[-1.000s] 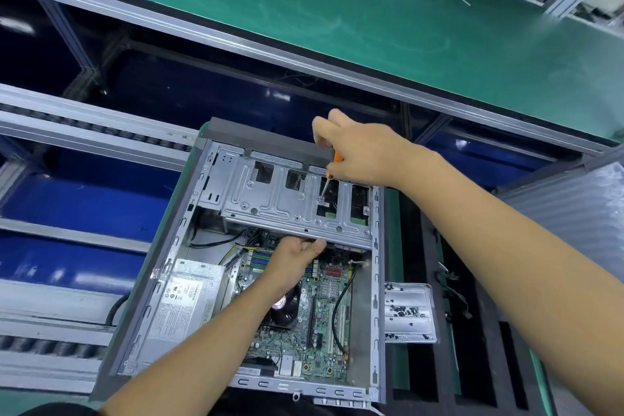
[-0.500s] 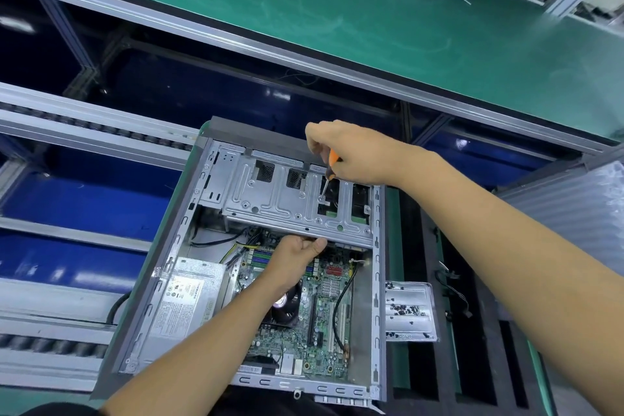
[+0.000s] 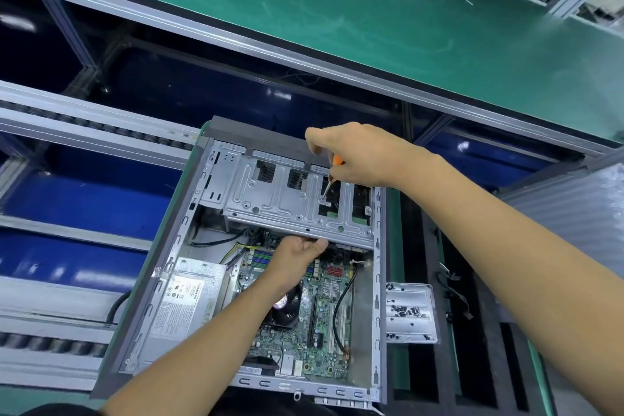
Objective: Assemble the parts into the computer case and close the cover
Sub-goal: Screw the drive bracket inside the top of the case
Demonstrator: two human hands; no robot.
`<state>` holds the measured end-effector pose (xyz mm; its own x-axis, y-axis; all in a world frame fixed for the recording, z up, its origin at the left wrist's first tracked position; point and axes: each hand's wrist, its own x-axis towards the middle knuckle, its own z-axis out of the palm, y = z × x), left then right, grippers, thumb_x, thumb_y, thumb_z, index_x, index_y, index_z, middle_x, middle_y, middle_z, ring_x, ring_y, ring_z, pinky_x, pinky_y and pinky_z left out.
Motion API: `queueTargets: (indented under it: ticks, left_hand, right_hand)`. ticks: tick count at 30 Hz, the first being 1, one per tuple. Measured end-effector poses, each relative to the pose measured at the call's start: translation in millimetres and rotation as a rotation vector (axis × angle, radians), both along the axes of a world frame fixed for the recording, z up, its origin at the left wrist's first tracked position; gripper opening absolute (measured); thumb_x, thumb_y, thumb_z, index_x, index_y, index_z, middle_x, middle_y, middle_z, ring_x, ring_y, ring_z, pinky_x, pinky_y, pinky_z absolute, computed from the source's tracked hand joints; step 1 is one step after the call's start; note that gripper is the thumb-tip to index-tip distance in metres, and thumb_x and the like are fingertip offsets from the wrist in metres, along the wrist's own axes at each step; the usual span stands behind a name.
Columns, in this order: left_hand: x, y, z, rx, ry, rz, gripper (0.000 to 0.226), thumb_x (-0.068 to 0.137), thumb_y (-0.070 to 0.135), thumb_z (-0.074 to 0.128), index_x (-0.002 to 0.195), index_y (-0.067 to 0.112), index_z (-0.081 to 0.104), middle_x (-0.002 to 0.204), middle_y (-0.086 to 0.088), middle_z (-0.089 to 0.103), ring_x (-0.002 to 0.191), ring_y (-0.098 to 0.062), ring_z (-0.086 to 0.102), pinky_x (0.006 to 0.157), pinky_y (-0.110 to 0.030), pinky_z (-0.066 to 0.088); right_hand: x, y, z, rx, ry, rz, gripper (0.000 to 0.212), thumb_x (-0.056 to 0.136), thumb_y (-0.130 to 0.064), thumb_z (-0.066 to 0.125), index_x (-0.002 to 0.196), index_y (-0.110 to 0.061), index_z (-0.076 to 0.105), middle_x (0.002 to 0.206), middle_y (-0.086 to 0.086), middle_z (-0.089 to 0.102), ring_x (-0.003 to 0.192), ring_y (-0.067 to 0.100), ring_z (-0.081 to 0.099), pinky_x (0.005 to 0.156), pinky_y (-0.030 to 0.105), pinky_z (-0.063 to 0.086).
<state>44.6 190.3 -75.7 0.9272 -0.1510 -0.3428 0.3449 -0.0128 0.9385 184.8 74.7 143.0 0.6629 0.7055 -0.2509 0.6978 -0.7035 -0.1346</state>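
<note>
An open grey computer case (image 3: 158, 284) lies on its side in front of me, with the green motherboard (image 3: 324, 341) and silver power supply (image 3: 189, 297) inside. A silver drive cage (image 3: 280, 199) spans the far end of the case. My right hand (image 3: 364, 154) grips an orange-handled screwdriver (image 3: 332, 172) whose tip points down at the cage's top plate. My left hand (image 3: 297, 255) holds the cage's near lower edge from below, thumb against the rim.
A small metal tray (image 3: 410, 312) with several black screws sits right of the case. Black foam slots (image 3: 472, 331) lie further right. A green conveyor belt (image 3: 371, 20) runs across the back, and aluminium rails with blue panels are on the left.
My right hand with the screwdriver has shifted slightly left and lower over the cage. My left hand keeps its hold on the cage edge.
</note>
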Motion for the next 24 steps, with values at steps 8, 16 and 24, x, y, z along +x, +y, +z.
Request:
queueTargets:
  ticks: [8,16,24]
  left_hand:
    - [-0.7,0.5,1.2,0.009,0.006,-0.010,0.056,0.083,0.057,0.062,0.058,0.022,0.027,0.054,0.001,0.019,0.042,-0.007,0.019,0.045,-0.009,0.034]
    - [1.1,-1.0,-2.9,-0.047,0.082,-0.048,0.065,0.082,0.076,0.060,0.052,0.027,0.028,0.052,0.003,0.022,0.046,-0.015,0.018,0.049,-0.025,0.024]
    - [8.8,-7.1,0.9,-0.152,0.203,-0.044,0.060,0.075,0.079,0.067,0.051,0.029,0.044,0.051,0.006,0.026,0.046,-0.016,0.020,0.048,-0.022,0.028]
  right_hand:
    - [3.5,-3.2,-0.9,-0.019,0.030,-0.031,0.025,0.088,-0.013,0.061,0.094,-0.029,0.043,0.092,-0.006,0.054,0.071,0.019,0.057,0.052,0.035,0.038]
    - [0.9,-0.6,-5.4,0.030,0.094,-0.013,0.042,0.074,0.009,0.048,0.090,-0.030,0.045,0.094,-0.010,0.049,0.081,0.019,0.057,0.057,0.040,0.045]
    - [2.6,0.9,-8.0,0.027,0.124,-0.027,0.044,0.072,0.011,0.051,0.086,-0.031,0.046,0.094,-0.011,0.048,0.079,0.018,0.058,0.054,0.037,0.043]
